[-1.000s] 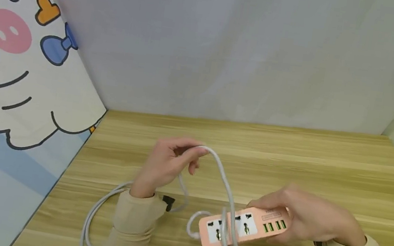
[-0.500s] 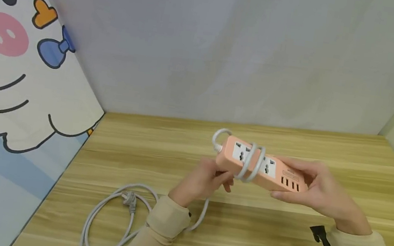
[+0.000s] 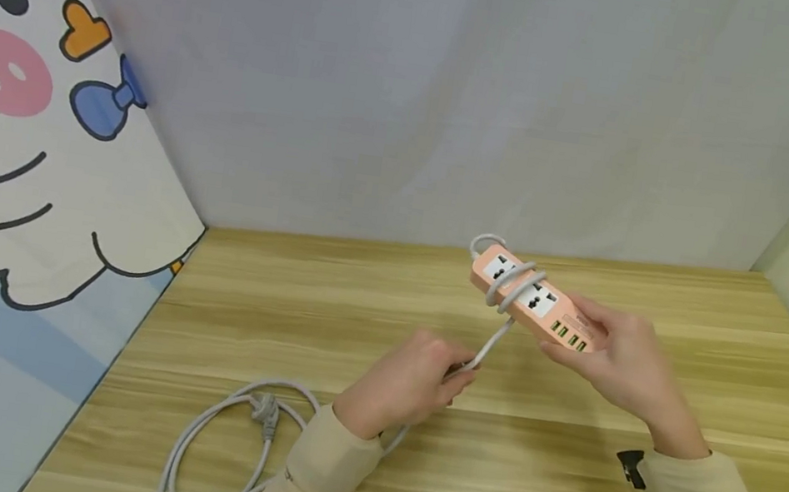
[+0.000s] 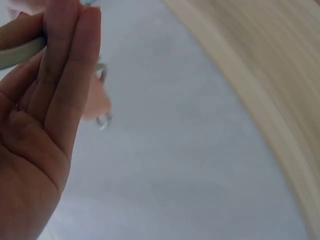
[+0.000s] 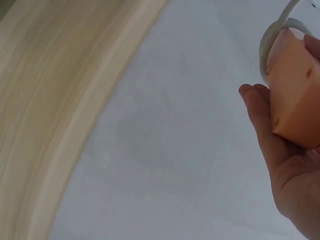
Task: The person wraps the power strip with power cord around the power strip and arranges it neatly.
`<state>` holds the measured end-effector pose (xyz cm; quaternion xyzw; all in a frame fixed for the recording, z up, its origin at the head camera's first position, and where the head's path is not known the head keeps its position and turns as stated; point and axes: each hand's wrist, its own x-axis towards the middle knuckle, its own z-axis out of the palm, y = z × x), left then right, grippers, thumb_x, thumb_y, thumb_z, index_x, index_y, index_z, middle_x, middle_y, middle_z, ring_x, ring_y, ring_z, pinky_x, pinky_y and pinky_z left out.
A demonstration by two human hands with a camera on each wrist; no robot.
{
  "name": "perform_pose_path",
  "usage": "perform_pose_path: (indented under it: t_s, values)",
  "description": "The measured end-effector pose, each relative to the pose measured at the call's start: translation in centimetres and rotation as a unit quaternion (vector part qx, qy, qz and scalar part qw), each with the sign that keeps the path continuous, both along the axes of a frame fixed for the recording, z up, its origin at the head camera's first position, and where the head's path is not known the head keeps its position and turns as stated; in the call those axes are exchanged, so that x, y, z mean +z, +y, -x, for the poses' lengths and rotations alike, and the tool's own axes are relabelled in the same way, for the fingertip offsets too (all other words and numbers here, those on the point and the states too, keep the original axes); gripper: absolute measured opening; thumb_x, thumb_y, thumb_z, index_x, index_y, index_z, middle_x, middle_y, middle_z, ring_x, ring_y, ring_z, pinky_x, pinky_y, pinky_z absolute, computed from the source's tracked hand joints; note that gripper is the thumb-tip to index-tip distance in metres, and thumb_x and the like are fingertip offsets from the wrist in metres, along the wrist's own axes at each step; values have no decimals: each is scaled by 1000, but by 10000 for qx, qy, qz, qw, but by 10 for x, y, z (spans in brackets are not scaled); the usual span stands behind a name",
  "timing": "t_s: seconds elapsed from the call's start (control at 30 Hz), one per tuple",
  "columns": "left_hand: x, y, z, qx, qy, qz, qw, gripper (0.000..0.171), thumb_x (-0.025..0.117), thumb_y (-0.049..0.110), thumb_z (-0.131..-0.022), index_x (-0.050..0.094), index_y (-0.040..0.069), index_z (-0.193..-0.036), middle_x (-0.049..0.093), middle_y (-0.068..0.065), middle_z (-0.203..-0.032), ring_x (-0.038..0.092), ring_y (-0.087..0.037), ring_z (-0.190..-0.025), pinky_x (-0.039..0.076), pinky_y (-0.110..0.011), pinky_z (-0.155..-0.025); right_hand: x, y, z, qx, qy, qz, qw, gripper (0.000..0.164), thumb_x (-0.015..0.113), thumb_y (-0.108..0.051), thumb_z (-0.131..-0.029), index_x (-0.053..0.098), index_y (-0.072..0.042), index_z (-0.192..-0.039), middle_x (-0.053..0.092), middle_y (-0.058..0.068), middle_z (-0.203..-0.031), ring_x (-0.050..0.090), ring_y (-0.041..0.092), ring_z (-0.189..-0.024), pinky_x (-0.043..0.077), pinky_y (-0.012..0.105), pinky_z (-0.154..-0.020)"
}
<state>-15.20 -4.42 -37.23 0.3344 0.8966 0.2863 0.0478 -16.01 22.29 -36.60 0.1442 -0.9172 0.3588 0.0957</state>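
My right hand [image 3: 623, 366] grips the near right end of a peach power strip [image 3: 553, 312], which is held up at a tilt above the table. White sockets and several USB ports face upward on it. Grey cord [image 3: 492, 340] loops twice round the strip's middle and runs down to my left hand [image 3: 409, 383], which pinches it between thumb and fingers. In the left wrist view the cord [image 4: 22, 54] passes through the fingers. The right wrist view has the strip's underside [image 5: 295, 85] in the palm.
The rest of the cord lies coiled on the wooden table [image 3: 266, 295], with its plug [image 3: 265, 411] inside the coil. A pale grey backdrop [image 3: 420, 115] stands behind, and a cartoon-printed panel [image 3: 63, 233] rises at the left.
The strip has been raised and moved away from me, its socket end swinging upward. My left hand has passed from above the strip to below it, drawing the cord round.
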Motion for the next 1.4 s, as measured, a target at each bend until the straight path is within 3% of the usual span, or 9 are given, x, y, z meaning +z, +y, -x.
perform_pose_path:
  t_s: [0.27, 0.47, 0.63, 0.8, 0.97, 1.07, 1.13, 1.27, 1.4]
  values:
    - [21, -16, -8, 113, 508, 79, 9986, 15, 63, 7, -100, 70, 11, -87, 50, 6, -64, 40, -3, -53, 35, -17, -51, -6, -4, 2, -450, 302, -650, 9964, 70, 85, -21, -81, 57, 15, -134, 72, 22, -82, 50, 16, -58, 38, 25, -51]
    - [33, -26, -15, 232, 1361, -21, 9904, 8, 68, 7, -97, 74, 7, -92, 57, 6, -67, 47, -4, -58, 42, -19, -55, 0, -10, -2, -530, 518, -980, 9924, 61, 83, -18, -79, 62, 12, -129, 69, 17, -75, 52, 18, -57, 39, 28, -51]
    - [42, -36, -23, 283, 1998, -198, 9792, 8, 72, 8, -94, 77, 5, -100, 67, 2, -76, 55, -6, -63, 49, -20, -60, 9, -11, -10, 42, 131, -1481, 9889, 55, 84, -20, -78, 67, 4, -125, 63, 3, -69, 48, 14, -58, 37, 26, -53]
    - [50, -48, -23, 73, 2171, -641, 9740, 6, 73, 11, -94, 76, 7, -96, 63, 5, -72, 51, -4, -61, 45, -16, -60, 14, -10, -19, 993, -437, -1707, 9793, 47, 87, -23, -77, 72, -6, -119, 64, -6, -74, 46, 5, -58, 39, 21, -54]
    - [52, -48, -23, -577, 1944, -1246, 9713, 8, 73, 12, -94, 78, 8, -99, 72, 4, -80, 60, 0, -65, 49, -13, -63, 16, -19, -27, 2259, -687, -1527, 9597, 39, 88, -22, -76, 73, -15, -111, 62, -14, -77, 49, -2, -62, 43, 18, -56]
    - [48, -50, -19, -813, 1371, -1839, 9699, 10, 74, 11, -93, 78, 7, -101, 75, -1, -85, 66, -1, -68, 54, -14, -65, 15, -26, -31, 3307, -748, -1121, 9341, 47, 88, -21, -75, 72, -22, -119, 67, -18, -87, 55, -5, -70, 49, 17, -63]
    - [43, -53, -13, -837, 786, -2335, 9656, 9, 75, 9, -92, 78, 6, -100, 75, -4, -84, 68, -3, -67, 57, -17, -66, 15, -30, -33, 3895, -743, -755, 9149, 51, 88, -19, -76, 69, -28, -123, 69, -20, -93, 59, -6, -75, 52, 16, -68]
    - [28, -58, 1, -588, -200, -3027, 9511, 11, 75, 11, -92, 79, 7, -101, 73, -5, -79, 68, -9, -66, 57, -27, -61, 16, -30, -33, 4424, -518, 99, 8953, 56, 87, -17, -80, 66, -25, -131, 73, -15, -105, 64, -3, -81, 55, 18, -71]
    - [9, -49, 12, -582, -629, -3222, 9428, 15, 71, 9, -95, 79, 5, -107, 74, -10, -82, 70, -12, -72, 58, -32, -66, 14, -21, -27, 4603, -498, 1416, 8750, 63, 85, -1, -78, 63, -5, -136, 75, -1, -112, 67, 4, -82, 57, 24, -66]
